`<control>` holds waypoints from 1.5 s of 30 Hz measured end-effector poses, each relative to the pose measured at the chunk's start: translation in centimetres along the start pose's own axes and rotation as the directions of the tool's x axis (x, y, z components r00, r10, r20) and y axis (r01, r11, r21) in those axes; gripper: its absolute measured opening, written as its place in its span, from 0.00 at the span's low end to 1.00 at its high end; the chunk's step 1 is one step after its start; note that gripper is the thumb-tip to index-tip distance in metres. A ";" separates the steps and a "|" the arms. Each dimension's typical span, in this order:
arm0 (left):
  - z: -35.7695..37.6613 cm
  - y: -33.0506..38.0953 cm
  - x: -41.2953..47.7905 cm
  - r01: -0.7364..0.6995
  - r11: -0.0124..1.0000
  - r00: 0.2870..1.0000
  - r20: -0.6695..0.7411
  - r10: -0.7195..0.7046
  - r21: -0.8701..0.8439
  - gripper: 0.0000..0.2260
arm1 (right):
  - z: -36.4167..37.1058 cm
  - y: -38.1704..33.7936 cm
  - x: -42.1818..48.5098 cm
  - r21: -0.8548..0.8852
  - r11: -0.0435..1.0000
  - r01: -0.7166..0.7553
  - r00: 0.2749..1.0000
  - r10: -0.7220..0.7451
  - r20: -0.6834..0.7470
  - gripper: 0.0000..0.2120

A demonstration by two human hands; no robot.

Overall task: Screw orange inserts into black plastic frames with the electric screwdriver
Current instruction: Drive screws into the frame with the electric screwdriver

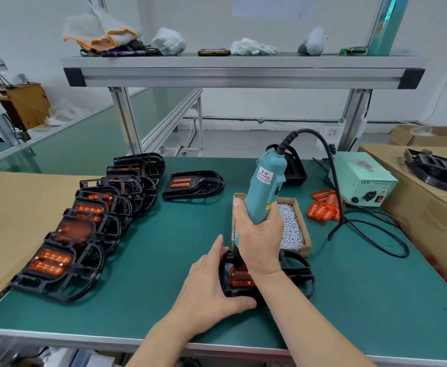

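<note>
Green-matted bench [137, 260], aluminium shelf above. Near front edge we have black plastic frame [300, 271] flat on mat, orange insert [239, 278] seated in its left window. Our left hand [211, 284] spans frame's left end, thumb hooked on near edge, fingers on far edge. Our right hand [259, 234] wraps fully round upright electric screwdriver [266, 186], nose down at insert's far corner. We judge frame light, thin-ribbed, prone to skate: pin close to screw. Insert probably brittle. Driver top-heavy, corded: grip low.
</note>
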State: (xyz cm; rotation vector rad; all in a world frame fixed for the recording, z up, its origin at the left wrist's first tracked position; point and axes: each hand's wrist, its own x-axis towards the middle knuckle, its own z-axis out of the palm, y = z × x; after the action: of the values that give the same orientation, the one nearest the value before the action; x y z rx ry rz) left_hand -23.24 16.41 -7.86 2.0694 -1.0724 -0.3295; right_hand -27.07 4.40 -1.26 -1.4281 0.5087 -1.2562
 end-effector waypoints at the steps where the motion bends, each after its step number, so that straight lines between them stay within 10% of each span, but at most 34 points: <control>1: 0.0 0.0 -0.1 0.003 1.000 1.000 0.000 -0.003 0.003 0.60 | -0.1 0.0 0.0 0.009 1.000 -0.010 1.000 0.010 -0.003 0.13; 11: -0.1 0.0 -0.3 0.006 1.000 1.000 0.002 -0.006 0.019 0.60 | -1.7 -1.3 3.0 0.161 0.982 -0.102 0.971 0.133 -0.199 0.13; 18: -0.1 0.1 -0.4 0.008 1.000 1.000 0.003 -0.008 0.019 0.60 | -2.6 0.6 5.9 0.453 0.704 -0.547 0.688 0.686 -0.235 0.17; 23: -0.1 0.0 -0.3 0.010 0.999 1.000 0.003 -0.010 0.031 0.60 | -2.6 1.5 6.1 0.512 0.600 -0.615 0.621 0.768 -0.155 0.12; 41: -0.3 0.3 -0.4 0.009 0.999 1.000 0.004 -0.009 0.032 0.57 | -6.9 1.0 5.5 0.622 0.429 -0.656 0.607 0.789 0.096 0.19; 45: -0.3 0.2 -0.5 0.014 0.999 1.000 0.008 -0.014 0.030 0.57 | -9.4 0.8 4.1 0.514 0.575 -0.637 0.701 0.709 0.075 0.11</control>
State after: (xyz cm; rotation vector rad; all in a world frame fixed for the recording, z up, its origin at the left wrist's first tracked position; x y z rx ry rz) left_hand -23.53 16.90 -7.52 2.1044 -1.0739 -0.3313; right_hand -33.68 -3.43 -2.00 -0.5753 0.6790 -0.7582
